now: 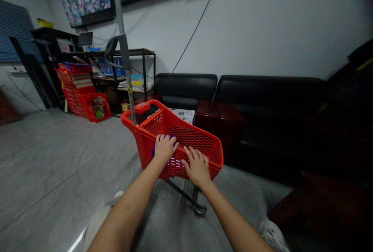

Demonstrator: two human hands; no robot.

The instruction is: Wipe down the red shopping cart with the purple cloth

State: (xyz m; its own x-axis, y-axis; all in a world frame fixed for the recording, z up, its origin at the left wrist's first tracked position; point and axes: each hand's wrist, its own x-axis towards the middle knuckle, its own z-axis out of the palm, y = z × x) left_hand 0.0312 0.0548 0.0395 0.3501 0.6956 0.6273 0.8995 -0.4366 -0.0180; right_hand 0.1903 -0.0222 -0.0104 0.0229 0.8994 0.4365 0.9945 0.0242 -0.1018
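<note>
A red plastic shopping cart (171,143) with perforated basket walls stands in front of me on a wheeled metal frame. On its near rim, my left hand (165,149) is closed on a purple cloth (153,151), which shows on both sides of the fingers. To the right of it, my right hand (198,164) is at the same near side wall, its fingers spread and nothing held in them. A grey metal pole (124,46) with a dark looped handle rises by the cart's left end.
Black sofas (186,88) with dark red armrests (217,114) stand behind the cart. Stacked red crates (75,92) and a black shelf (140,53) are at the back left. My shoe (271,234) is at the lower right, on the grey floor (55,154).
</note>
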